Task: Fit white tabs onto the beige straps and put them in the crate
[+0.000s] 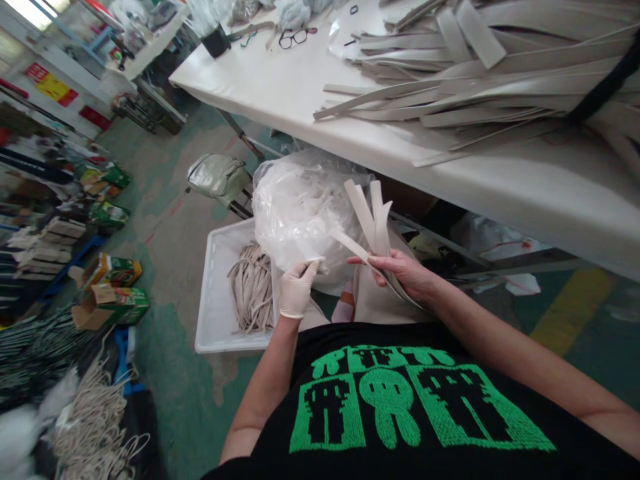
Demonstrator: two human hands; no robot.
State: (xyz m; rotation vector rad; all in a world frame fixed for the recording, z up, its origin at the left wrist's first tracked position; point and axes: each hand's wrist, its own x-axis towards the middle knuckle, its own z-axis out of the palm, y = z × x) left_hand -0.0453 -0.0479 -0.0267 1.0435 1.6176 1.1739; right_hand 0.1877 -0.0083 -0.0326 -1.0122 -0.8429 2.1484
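Observation:
Several flat beige strips (376, 223) are gripped in my bare right hand (400, 270), their ends fanning upward and one pointing out to the left. My left hand (296, 288), in a pale glove, is closed with its fingertips together in front of a clear plastic bag (280, 220). What those fingertips pinch, if anything, is too small to make out. The bag bulges with whitish scraps and stands before my knees. Beside it, a white plastic bin (213, 293) holds a heap of narrow beige strips (251, 287), left of my left hand.
A white-topped table (270, 87) runs along the front and right, bearing long beige strips (475, 87), eyeglasses (294, 39) and a black pot (216, 41). A covered stool (219, 175) stands behind the bin. Cartons (113, 303) and bundled cords (95, 427) lie on the left.

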